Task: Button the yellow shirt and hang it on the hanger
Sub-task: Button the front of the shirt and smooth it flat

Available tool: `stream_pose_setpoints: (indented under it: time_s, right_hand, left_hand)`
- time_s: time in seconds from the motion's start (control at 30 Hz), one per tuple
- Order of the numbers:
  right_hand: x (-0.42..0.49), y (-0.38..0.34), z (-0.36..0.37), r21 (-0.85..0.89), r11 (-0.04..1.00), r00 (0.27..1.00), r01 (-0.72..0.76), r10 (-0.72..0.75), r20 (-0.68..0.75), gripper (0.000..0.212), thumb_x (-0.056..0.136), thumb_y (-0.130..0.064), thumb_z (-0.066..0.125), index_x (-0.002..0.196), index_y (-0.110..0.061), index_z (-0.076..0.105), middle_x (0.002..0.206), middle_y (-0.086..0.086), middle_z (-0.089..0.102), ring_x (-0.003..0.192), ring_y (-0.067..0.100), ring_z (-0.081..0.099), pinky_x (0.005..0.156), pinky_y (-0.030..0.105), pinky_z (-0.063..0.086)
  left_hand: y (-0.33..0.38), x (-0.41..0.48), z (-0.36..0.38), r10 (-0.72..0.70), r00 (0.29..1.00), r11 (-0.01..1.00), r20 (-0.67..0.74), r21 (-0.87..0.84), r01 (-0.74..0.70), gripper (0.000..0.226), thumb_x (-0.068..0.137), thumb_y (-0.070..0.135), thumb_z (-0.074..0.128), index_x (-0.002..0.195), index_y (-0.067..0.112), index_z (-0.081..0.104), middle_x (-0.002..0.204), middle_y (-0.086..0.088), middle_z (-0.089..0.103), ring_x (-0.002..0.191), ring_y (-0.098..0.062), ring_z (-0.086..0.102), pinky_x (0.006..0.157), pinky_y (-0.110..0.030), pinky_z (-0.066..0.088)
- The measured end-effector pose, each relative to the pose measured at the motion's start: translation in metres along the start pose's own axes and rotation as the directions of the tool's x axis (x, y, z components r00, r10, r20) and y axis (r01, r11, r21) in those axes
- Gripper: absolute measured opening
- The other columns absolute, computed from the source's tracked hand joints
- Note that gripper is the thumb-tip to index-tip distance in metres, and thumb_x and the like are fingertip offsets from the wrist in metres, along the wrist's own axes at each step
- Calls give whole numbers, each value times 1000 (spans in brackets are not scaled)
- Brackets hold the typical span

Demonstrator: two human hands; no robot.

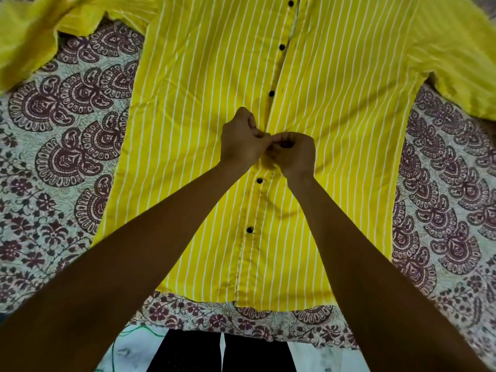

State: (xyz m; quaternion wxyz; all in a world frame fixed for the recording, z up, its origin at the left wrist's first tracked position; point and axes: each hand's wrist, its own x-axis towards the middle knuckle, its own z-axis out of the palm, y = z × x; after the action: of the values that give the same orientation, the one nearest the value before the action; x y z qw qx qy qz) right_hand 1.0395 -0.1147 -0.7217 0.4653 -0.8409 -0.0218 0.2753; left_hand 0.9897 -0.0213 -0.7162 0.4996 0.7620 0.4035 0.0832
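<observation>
The yellow shirt (201,130) with thin white stripes lies flat, front up, on a patterned bedsheet, hem toward me. Dark buttons (259,180) run along its placket; two below my hands and three above look fastened. My left hand (240,142) and my right hand (294,154) meet at the middle of the placket, fingers pinched on the fabric there. The button under my fingers is hidden. No hanger is in view.
The bedsheet (61,157) has maroon paisley and flower prints and shows on both sides of the shirt. The shirt's sleeves spread to the far left (24,41) and far right (456,63). My dark-clad legs (222,353) stand at the bed's near edge.
</observation>
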Motion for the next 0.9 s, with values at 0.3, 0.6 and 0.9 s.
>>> stream_pose_setpoints:
  time_s: [0.3,0.6,0.9]
  right_hand:
    - [-5,-7,0,-9,1000,998,19,-20,-60,6,76,-5,70,77,-11,69,72,6,67,65,9,64,69,29,52]
    - [-11,-7,7,98,990,987,-105,115,-113,13,68,-24,80,69,-14,72,70,12,71,67,25,68,72,44,56]
    - [-4,-10,-5,296,923,969,-246,227,99,23,84,-9,65,61,-8,64,62,15,61,51,20,59,52,27,49]
  left_hand:
    - [-5,6,2,-17,1000,1000,25,-25,18,45,74,2,64,64,24,27,57,10,50,56,0,49,51,-5,35]
    - [-14,2,2,-221,962,924,160,-281,259,31,68,13,62,70,25,34,85,-23,64,77,-35,63,78,-53,53]
    - [-16,-3,0,-36,989,948,143,-307,79,43,70,-1,71,71,22,35,69,5,61,64,3,61,78,-37,51]
